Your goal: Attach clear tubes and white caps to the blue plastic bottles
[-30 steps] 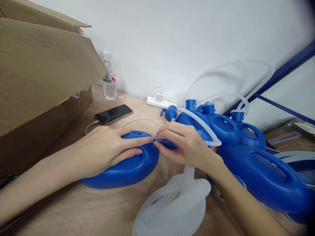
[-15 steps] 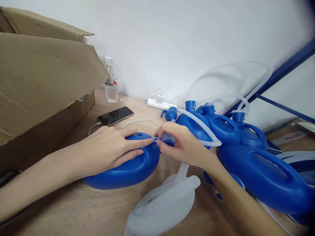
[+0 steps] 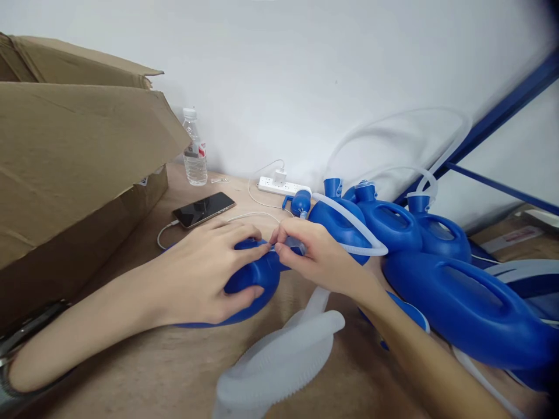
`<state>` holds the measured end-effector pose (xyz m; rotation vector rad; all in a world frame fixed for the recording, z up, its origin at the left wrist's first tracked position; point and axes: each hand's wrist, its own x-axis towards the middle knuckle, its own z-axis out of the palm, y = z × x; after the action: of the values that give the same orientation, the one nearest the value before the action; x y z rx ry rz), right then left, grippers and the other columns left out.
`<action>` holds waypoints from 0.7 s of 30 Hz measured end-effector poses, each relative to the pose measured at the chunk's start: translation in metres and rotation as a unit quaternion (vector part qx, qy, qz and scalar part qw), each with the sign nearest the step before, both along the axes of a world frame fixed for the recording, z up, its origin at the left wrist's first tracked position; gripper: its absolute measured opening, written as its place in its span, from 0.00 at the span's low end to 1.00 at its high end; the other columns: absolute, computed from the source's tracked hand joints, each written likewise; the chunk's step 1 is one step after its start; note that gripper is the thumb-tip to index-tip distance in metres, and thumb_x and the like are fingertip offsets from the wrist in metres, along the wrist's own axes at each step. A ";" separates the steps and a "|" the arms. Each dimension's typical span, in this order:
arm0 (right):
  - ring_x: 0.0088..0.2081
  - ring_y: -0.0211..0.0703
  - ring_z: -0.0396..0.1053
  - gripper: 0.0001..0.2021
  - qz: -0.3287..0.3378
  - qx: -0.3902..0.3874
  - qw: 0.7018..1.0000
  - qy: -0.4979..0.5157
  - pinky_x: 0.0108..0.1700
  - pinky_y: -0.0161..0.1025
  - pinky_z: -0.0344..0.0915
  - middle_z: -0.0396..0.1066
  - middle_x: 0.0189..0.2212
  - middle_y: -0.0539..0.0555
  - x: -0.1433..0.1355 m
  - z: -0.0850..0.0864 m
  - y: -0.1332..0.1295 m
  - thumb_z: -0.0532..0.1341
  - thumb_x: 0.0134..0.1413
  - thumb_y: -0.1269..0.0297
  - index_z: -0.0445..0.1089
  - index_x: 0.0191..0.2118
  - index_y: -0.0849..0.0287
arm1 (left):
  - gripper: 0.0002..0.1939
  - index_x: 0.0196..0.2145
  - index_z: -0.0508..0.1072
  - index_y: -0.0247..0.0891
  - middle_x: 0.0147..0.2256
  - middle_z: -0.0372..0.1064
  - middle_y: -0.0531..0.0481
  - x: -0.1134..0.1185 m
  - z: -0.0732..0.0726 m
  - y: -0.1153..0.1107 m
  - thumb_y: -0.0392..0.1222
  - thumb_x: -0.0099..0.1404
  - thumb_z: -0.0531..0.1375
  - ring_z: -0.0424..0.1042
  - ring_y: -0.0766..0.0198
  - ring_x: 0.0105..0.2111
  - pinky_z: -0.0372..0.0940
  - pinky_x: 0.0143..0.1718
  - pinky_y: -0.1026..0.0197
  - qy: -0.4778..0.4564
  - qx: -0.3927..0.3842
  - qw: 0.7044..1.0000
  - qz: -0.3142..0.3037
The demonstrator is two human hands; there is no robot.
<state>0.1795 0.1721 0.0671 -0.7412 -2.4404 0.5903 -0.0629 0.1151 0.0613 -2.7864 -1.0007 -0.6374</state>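
A blue plastic urinal bottle (image 3: 265, 282) lies on its side on the wooden table, its neck toward the right. Spread across its body is my left hand (image 3: 209, 265), gripping it with the thumb on the near side and the fingertips near the neck. My right hand (image 3: 317, 253) pinches a small clear plastic strap (image 3: 273, 248) at the neck, touching my left fingertips. A clear plastic piece (image 3: 297, 245) shows beneath the right hand, and its exact shape is hidden. Below them rests a coiled, translucent corrugated tube (image 3: 279, 358).
Several similar blue bottles (image 3: 471, 314) with tubes crowd the right side. At left stands an open cardboard box (image 3: 87, 157). Toward the wall are a water bottle (image 3: 195, 157), a charging phone (image 3: 204, 209), a power strip (image 3: 283, 186) and a small blue bulb-shaped part (image 3: 301, 202).
My left hand has shifted forward over the bottle, its thumb now lower on the near side and its fingers more bent. The right hand keeps its pinch at the neck. The view has shifted slightly.
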 end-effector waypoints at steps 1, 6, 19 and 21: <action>0.36 0.40 0.68 0.05 -0.010 0.007 1.000 -0.003 0.42 0.41 0.61 0.74 0.33 0.48 -0.001 0.000 -0.001 0.58 0.63 0.69 0.68 0.34 0.56 | 0.22 0.55 0.81 0.36 0.53 0.79 0.40 0.002 0.000 0.000 0.53 0.71 0.67 0.80 0.44 0.51 0.77 0.55 0.41 -0.001 0.004 1.000 -0.002; 0.36 0.42 0.69 0.04 -0.064 0.027 0.998 0.005 0.43 0.42 0.62 0.75 0.34 0.49 -0.006 -0.002 -0.009 0.58 0.58 0.68 0.70 0.37 0.56 | 0.17 0.47 0.81 0.35 0.46 0.81 0.46 0.008 -0.006 0.002 0.49 0.68 0.73 0.82 0.52 0.41 0.78 0.43 0.51 -0.001 0.033 0.999 -0.019; 0.36 0.42 0.72 0.06 -0.027 0.005 0.999 0.026 0.40 0.42 0.64 0.76 0.32 0.49 -0.007 -0.001 -0.006 0.57 0.57 0.71 0.70 0.34 0.55 | 0.19 0.47 0.80 0.29 0.46 0.83 0.42 0.004 -0.022 0.003 0.52 0.75 0.66 0.84 0.47 0.44 0.80 0.45 0.46 -0.011 0.116 0.993 -0.033; 0.36 0.43 0.72 0.05 -0.036 0.004 0.999 0.023 0.39 0.42 0.64 0.76 0.32 0.50 -0.006 -0.003 -0.007 0.58 0.58 0.70 0.70 0.33 0.55 | 0.20 0.49 0.80 0.29 0.47 0.83 0.42 0.004 -0.023 0.003 0.52 0.75 0.67 0.85 0.47 0.44 0.81 0.45 0.45 -0.007 0.118 0.992 -0.035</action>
<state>0.1738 0.1651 0.0645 -0.8001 -2.3610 0.5627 -0.0585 0.1186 0.0381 -2.6207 -0.7758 -0.7341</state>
